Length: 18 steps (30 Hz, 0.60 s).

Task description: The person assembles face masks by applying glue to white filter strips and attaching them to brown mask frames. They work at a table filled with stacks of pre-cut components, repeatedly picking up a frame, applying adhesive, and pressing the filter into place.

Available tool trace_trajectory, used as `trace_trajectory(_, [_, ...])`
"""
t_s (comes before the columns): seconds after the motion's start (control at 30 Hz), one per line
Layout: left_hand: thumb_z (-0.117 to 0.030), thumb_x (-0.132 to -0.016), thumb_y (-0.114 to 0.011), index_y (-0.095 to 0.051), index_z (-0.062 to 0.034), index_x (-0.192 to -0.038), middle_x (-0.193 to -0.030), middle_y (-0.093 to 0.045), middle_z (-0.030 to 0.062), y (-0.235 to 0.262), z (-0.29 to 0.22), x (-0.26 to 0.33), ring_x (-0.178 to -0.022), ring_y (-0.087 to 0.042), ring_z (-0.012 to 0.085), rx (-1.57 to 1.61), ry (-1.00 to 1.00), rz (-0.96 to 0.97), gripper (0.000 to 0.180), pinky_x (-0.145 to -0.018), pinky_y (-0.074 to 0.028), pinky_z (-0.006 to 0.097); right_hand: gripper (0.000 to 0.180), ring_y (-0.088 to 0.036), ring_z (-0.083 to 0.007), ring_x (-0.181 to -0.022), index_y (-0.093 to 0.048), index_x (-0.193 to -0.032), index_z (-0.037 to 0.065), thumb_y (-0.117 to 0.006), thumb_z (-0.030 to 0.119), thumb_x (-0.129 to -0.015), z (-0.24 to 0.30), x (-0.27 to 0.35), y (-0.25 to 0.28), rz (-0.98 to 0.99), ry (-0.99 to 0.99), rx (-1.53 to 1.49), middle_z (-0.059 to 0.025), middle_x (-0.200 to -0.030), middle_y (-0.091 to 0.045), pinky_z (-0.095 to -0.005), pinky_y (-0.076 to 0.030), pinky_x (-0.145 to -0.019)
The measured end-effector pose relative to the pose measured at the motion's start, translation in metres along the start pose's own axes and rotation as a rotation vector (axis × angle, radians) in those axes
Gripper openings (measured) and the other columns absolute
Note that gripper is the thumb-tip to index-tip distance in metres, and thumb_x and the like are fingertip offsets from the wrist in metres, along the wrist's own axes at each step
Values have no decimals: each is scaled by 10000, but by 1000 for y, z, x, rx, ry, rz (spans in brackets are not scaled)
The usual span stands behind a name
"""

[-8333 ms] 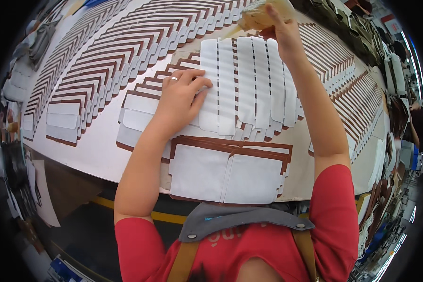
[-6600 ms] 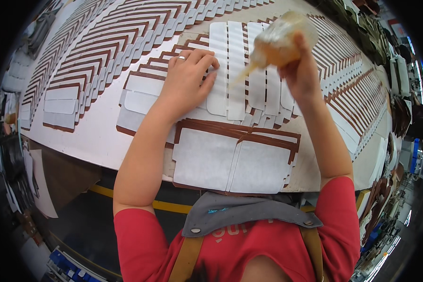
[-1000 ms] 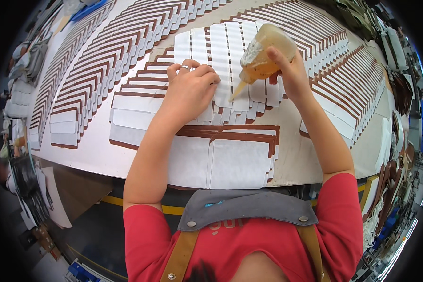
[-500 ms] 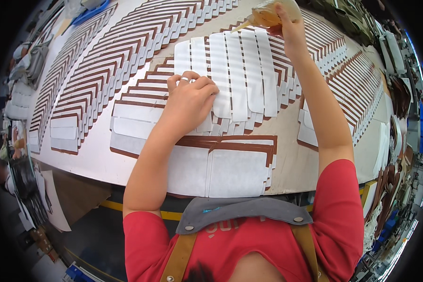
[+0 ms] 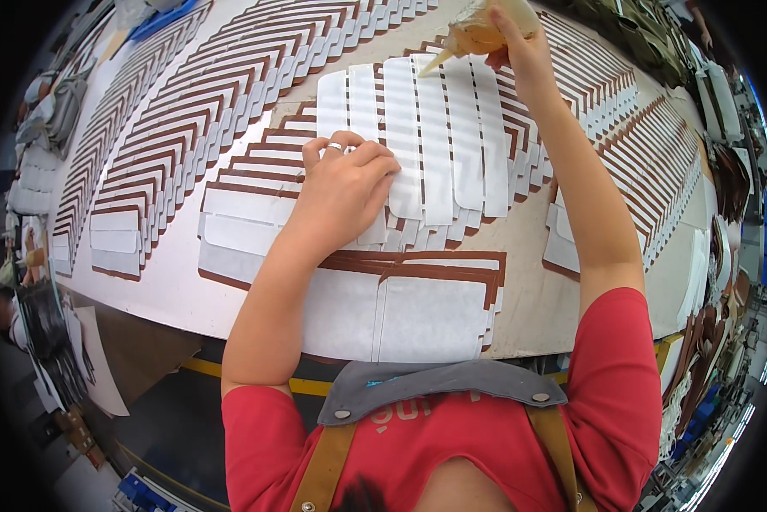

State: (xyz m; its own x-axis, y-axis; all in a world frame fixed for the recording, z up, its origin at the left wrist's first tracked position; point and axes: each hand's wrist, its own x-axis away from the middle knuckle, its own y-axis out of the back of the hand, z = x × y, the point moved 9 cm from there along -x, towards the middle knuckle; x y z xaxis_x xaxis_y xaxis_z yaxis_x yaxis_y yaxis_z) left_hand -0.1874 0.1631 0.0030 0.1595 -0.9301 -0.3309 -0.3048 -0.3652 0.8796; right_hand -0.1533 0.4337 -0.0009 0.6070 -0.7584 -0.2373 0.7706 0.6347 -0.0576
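My left hand [image 5: 345, 183] lies flat, fingers spread a little, pressing down on a fanned row of white pieces with brown edges [image 5: 435, 145]. My right hand [image 5: 520, 47] is stretched far forward and grips a soft squeeze bottle with amber liquid [image 5: 477, 30]. Its pointed nozzle touches the top edge of the fanned row. Two larger white panels with brown borders [image 5: 400, 311] lie nearest me, below the left hand.
The pale worktable [image 5: 170, 294] is covered with long overlapping rows of brown-edged white pieces [image 5: 187, 111], to the left, far side and right [image 5: 656, 162]. Stacks of brown material [image 5: 716, 324] stand at the right rim. Bags and clutter sit left of the table [image 5: 42, 324].
My right hand has carried the bottle from the middle of the fanned row up to its far top edge. The left hand has stayed pressed on the same pieces.
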Motion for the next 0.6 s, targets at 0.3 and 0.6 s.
trace_trajectory(0.3, [-61, -766, -633, -644, -112, -891, -990, -637, -38, -1, 0, -1, -980, -517, 200, -1, 5, 4, 135, -902, -264, 396, 492, -513, -101, -484, -517, -1077, 6, -656, 407, -829, 3, 64, 11, 79, -130, 101, -70, -790, -579, -225, -422, -419])
trace_trajectory(0.6, [-83, -794, -617, -643, -129, -896, -987, -640, -42, -2, 2, 0, -986, -514, 193, -21, 6, -1, 115, -926, -247, 406, 593, -576, -99, -661, -433, -1168, 6, -743, 322, -774, 54, 140, -17, 298, -16, 112, -68, -917, -584, -221, -469, -506])
